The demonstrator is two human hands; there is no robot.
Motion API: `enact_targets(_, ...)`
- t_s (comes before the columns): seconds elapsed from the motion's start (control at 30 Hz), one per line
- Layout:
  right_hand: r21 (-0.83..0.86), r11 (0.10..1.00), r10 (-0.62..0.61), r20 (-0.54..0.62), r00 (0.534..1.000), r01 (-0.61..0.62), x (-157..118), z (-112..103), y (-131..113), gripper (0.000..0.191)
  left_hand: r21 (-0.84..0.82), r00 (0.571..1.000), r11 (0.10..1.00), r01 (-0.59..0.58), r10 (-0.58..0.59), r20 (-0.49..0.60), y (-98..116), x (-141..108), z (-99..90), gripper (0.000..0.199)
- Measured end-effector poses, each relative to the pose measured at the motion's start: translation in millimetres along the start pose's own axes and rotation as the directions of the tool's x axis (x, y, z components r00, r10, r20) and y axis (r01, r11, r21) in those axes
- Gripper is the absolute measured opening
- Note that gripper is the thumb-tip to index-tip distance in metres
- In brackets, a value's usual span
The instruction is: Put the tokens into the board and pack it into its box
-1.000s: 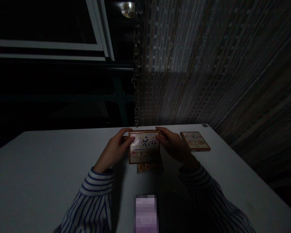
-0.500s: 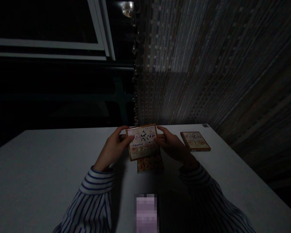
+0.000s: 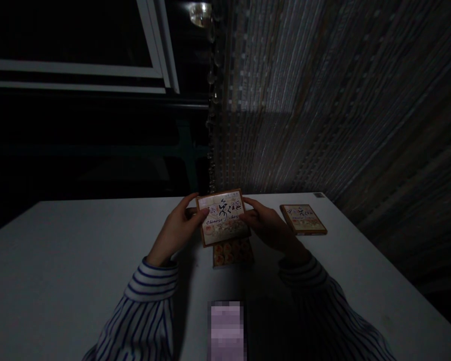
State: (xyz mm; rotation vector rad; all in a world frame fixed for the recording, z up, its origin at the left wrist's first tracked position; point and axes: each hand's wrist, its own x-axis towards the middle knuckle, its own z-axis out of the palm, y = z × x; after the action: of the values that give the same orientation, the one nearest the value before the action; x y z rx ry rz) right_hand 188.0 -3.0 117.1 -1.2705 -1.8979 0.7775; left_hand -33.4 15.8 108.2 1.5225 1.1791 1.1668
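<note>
A flat lid (image 3: 225, 225) printed "Chinese chess" is held tilted above the table, its printed face toward me. My left hand (image 3: 178, 225) pinches its left edge, thumb on the front. At the right edge, my right hand (image 3: 268, 225) grips it the same way. Partly hidden under the lid, a box tray (image 3: 233, 265) rests on the table with several round chess pieces (image 3: 228, 253) in rows. The back part of the tray is out of sight behind the lid.
A second Chinese chess box (image 3: 303, 219) lies at the right on the white table (image 3: 97, 265). A phone-like object with a blurred screen (image 3: 227, 331) is at the front edge. Behind the table hangs a string curtain (image 3: 270, 125); a small dark label (image 3: 318, 195) marks the back right corner.
The lid has risen slightly and tilts a little differently, with both hands still on it. The tray and the second box have stayed in place.
</note>
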Motion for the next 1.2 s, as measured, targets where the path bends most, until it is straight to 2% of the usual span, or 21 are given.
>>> enact_targets(0.1,-0.006,1.0,0.011,-0.041,0.999,-0.011,0.6,-0.8,0.7,0.041,-0.034,0.999,0.998,0.043,-0.042,0.03,0.9,-0.5,1.3,0.064)
enact_targets(0.23,-0.004,1.0,0.029,-0.12,0.992,-0.03,0.9,-3.0,-1.4,0.041,-0.024,0.987,0.994,0.103,-0.099,0.126,4.7,-2.2,1.6,0.062)
enact_targets(0.33,-0.017,0.999,0.037,-0.173,0.984,-0.041,0.7,-5.0,-5.2,0.04,0.046,0.979,0.994,0.096,-0.102,0.178,7.5,-3.5,0.7,0.057)
enact_targets(0.47,-0.064,0.996,0.047,-0.217,0.975,-0.062,0.6,-6.3,-8.3,0.039,0.089,0.978,0.994,0.064,-0.081,0.191,8.7,-4.0,0.0,0.055)
enact_targets(0.77,-0.037,0.996,0.071,-0.201,0.977,-0.08,1.4,-4.2,-4.0,0.042,0.063,0.987,0.995,0.078,-0.086,0.137,8.6,-3.1,0.9,0.052)
enact_targets(0.93,-0.032,0.994,0.096,-0.191,0.977,-0.104,1.8,-3.6,-0.3,0.048,0.06,0.993,0.992,0.11,-0.113,0.044,10.3,-2.6,0.0,0.05)
enact_targets(1.2,0.025,0.996,0.085,-0.134,0.987,-0.082,5.8,3.3,8.0,0.041,-0.001,0.989,0.989,0.151,-0.151,0.006,15.4,-2.6,0.9,0.05)
